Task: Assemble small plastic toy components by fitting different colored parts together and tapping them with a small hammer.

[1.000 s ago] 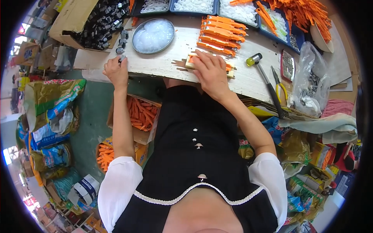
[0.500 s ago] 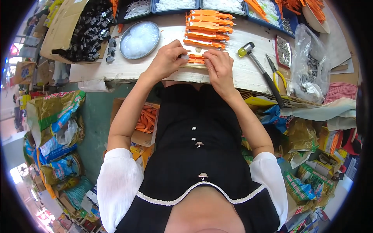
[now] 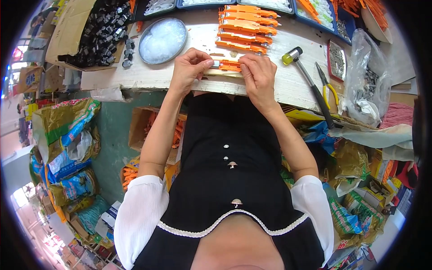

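Note:
At the near edge of the white worktable, an orange plastic tool body (image 3: pixel 230 65) lies between my hands. My right hand (image 3: pixel 260 74) is closed on its right end, thumb and fingers pinching it. At the other end sits a small pale grey piece (image 3: pixel 216 64), with the fingertips of my left hand (image 3: pixel 191 69) pinched at it. How far that piece is set into the orange body is too small to tell. Beyond lie several similar orange tool bodies (image 3: pixel 245 30), stacked in a row, with a small round brownish bit (image 3: pixel 233 53) nearer to me.
A round dish of clear, whitish jelly-like stuff (image 3: pixel 162 40) stands left, beside a cardboard box of black parts (image 3: pixel 105 33). On the right lie a hammer (image 3: pixel 310 81), yellow-handled pliers (image 3: pixel 327 87), a small tray of metal pins (image 3: pixel 336 60) and a clear plastic bag (image 3: pixel 366 76).
My left fingers have drawn slightly left and opened out a little, showing more of the grey piece at the orange body's end. My right hand keeps its pinch. The view has shifted slightly.

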`<state>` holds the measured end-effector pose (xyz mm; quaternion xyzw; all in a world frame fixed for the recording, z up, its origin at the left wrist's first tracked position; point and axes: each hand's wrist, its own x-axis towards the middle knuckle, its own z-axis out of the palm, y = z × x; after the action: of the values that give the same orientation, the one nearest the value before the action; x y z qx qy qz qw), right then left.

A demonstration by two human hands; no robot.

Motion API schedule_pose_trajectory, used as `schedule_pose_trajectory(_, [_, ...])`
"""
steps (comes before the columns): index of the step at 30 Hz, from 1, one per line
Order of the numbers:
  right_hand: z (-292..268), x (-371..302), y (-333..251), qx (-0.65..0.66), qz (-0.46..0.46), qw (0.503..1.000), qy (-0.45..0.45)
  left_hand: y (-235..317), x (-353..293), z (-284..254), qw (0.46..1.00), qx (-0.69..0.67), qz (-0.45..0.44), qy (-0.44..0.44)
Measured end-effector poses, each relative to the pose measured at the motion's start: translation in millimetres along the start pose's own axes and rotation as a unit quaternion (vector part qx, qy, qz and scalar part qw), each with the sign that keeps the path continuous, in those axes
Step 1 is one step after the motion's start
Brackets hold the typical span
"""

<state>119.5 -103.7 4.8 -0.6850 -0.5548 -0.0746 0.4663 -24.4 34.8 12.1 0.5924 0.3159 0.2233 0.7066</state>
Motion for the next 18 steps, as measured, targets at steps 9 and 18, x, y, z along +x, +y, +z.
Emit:
schedule_pose_trajectory(9, [-7.5,5.4,-1.4,0.02,0.013,0.999,-0.022,8.8,-2.6,8.7,0.996,0.081,0.024,0.026])
schedule_pose_trajectory(18, [-142.7,28.8,60.3,-0.148,0.091,0.98,0.099,47.8,56.8,2.6,0.887,0.402,0.211,-0.088])
